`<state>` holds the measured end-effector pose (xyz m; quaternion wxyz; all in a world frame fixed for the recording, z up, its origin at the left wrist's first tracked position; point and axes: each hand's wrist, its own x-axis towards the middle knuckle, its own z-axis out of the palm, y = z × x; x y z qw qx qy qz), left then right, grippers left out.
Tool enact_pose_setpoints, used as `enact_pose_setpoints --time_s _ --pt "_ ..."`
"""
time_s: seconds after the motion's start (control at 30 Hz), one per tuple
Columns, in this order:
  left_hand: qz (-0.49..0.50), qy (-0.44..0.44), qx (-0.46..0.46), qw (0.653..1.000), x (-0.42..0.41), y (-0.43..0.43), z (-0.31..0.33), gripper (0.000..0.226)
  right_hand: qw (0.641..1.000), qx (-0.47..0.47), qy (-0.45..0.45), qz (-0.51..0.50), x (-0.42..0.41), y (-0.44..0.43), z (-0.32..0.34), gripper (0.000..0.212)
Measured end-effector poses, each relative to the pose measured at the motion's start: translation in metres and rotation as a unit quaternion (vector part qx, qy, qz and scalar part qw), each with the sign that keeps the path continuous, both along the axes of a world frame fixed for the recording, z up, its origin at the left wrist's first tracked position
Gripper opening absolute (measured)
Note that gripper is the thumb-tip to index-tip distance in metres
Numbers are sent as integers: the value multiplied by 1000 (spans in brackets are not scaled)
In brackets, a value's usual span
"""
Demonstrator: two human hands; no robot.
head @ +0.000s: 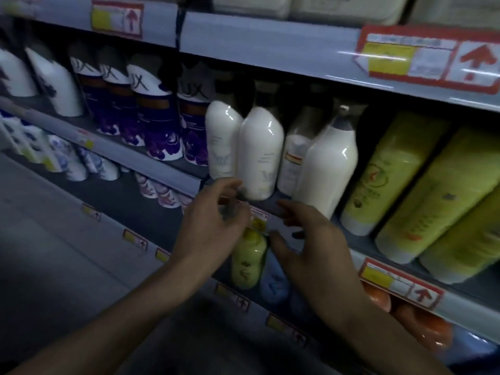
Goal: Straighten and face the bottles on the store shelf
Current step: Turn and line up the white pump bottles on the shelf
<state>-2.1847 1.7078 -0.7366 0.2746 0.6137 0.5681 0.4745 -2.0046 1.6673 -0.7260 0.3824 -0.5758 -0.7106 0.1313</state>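
Several white pump bottles stand on the middle shelf [173, 173]. One white bottle [259, 155] stands at the front edge, and a second [328, 163] leans to its right. Two more white bottles [220, 139] [295, 158] sit behind them. My left hand [213, 226] hovers just below and left of the front bottle, fingers loosely spread and holding nothing. My right hand [311, 244] is in front of the shelf edge below the leaning bottle, fingers relaxed and empty.
Purple and white bottles [159, 123] fill the shelf to the left. Tall yellow-green bottles [397, 171] lean at the right. The lower shelf holds a yellow bottle [247, 261], blue bottles [274, 282] and orange bottles [424, 326]. Price tags [400, 280] line the shelf edges.
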Motion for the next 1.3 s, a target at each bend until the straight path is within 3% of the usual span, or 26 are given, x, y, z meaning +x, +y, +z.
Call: enact_pose_setpoints --time_s 0.17,0.3,0.47,0.63,0.73,0.9,1.07,1.2,1.3 --pt "35 -47 3 998 -10 15 4 54 999 11 -39 -35 -20 20 9 54" --pt "42 -75 16 996 -13 28 10 49 997 7 -27 -74 -48 35 18 62" --pt "34 -73 26 996 -9 37 14 43 988 1 51 -149 -70 50 18 62" --pt "-9 -119 19 993 1 41 19 49 983 -11 106 -149 -78 59 14 66" --pt "-10 -165 3 986 2 46 21 40 986 -10 69 -153 -70 44 16 55" --pt "19 -169 10 985 8 48 17 32 967 54 34 -246 -31 7 21 13" --pt "57 -159 22 985 20 46 15 29 945 81 21 -316 -11 -1 29 40" --pt "75 -155 27 985 27 43 17 30 937 24 -24 -348 -14 9 36 70" --pt "79 -160 33 983 31 41 18 29 930 -9 -4 -368 -19 21 39 71"
